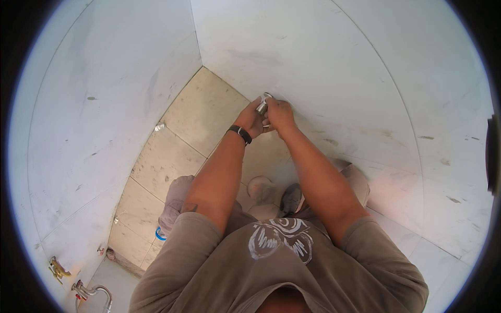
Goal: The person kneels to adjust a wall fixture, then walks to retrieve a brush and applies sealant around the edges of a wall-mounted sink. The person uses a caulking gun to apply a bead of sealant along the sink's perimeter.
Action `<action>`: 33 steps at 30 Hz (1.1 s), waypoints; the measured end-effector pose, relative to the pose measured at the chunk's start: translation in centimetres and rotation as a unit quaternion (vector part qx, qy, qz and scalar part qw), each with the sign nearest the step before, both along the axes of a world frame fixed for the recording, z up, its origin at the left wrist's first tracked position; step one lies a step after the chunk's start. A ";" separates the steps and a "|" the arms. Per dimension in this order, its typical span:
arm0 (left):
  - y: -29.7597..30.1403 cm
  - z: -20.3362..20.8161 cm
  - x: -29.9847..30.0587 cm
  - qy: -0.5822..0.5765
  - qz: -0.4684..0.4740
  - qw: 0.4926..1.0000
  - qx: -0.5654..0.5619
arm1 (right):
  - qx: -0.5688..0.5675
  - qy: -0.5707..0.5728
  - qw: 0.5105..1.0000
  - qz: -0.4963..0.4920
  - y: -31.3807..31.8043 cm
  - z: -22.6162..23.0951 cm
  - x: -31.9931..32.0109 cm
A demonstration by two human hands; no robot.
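Note:
Both my arms reach forward to the marble-patterned wall [323,57] ahead, low down near the tiled floor. Between my hands is a shiny chrome fitting [262,107], probably a tap or valve, close to the wall surface. My left hand [249,118] closes on it from the left, with a black watch [240,134] on that wrist. From the right, my right hand [281,116] grips its upper part with bent fingers. My fingers cover much of the fitting, and where it meets the wall cannot be made out.
Another wall [120,78] rises at left, meeting the front wall in a corner. A small white piece [159,127] sits at its foot. Lower left are a brass-coloured fitting [59,268] and a curved chrome spout [104,292]. A round shape [261,190] and my shoe [290,199] are below.

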State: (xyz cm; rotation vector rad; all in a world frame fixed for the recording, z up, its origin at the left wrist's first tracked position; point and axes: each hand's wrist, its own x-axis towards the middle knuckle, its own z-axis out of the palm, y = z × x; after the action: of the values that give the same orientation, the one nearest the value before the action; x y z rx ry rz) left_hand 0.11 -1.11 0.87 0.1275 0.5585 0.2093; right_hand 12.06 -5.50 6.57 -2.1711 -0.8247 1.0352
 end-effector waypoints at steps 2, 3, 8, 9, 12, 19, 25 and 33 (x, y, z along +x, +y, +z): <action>0.3 0.1 0.2 0.005 0.009 1.000 0.014 | -0.068 0.066 0.995 -0.042 0.8 1.0 -0.3; 0.5 0.1 0.3 0.024 0.015 0.999 0.026 | -0.096 0.031 0.993 -0.054 1.1 1.3 -0.8; 0.4 -1.1 0.7 -0.007 0.034 0.999 -0.012 | -0.102 -0.105 0.986 -0.077 2.4 0.9 -3.0; 0.3 -1.5 0.8 -0.023 0.045 0.999 -0.021 | -0.094 -0.127 0.984 -0.077 2.6 0.5 -3.1; 0.2 -2.5 1.3 -0.106 0.076 0.990 -0.051 | -0.115 -0.138 0.981 -0.079 2.7 -0.5 -2.8; 0.2 -2.2 1.6 -0.136 0.111 0.981 -0.086 | -0.118 -0.092 0.983 -0.107 2.8 0.7 -3.4; -0.2 -1.0 2.0 -0.010 0.154 0.987 -0.046 | -0.084 -0.098 0.978 -0.163 2.2 1.1 -4.1; -0.5 -1.3 2.3 0.199 0.088 0.933 0.288 | 0.106 0.084 0.976 -0.172 0.3 -3.2 -2.4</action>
State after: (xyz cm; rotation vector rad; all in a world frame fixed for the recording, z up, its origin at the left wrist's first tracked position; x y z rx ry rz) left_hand 2.43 -1.56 -0.46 0.7039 0.9037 0.5278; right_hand 9.69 -5.16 3.39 -1.9280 -0.4370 0.8945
